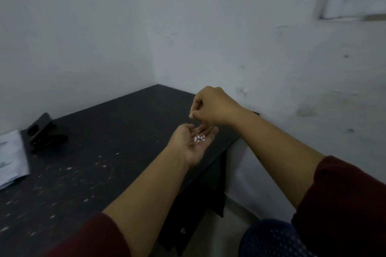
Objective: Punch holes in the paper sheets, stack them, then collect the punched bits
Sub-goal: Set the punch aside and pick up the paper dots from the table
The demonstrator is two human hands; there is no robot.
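Note:
My left hand [193, 142] is held palm up over the right edge of the dark table [108, 142], cupping several small white punched paper bits [198, 138]. My right hand [211, 108] hovers just above it with fingertips pinched together, pointing down at the palm; whether a bit sits between the fingers I cannot tell. The stack of white paper sheets [11, 156] lies at the table's left edge. A black hole punch [45, 134] sits beside the sheets, near the wall.
White specks are scattered over the table's near surface [69, 173]. White walls meet at the far corner. A blue patterned seat [271, 238] is at lower right, and the table's right edge drops off to the floor.

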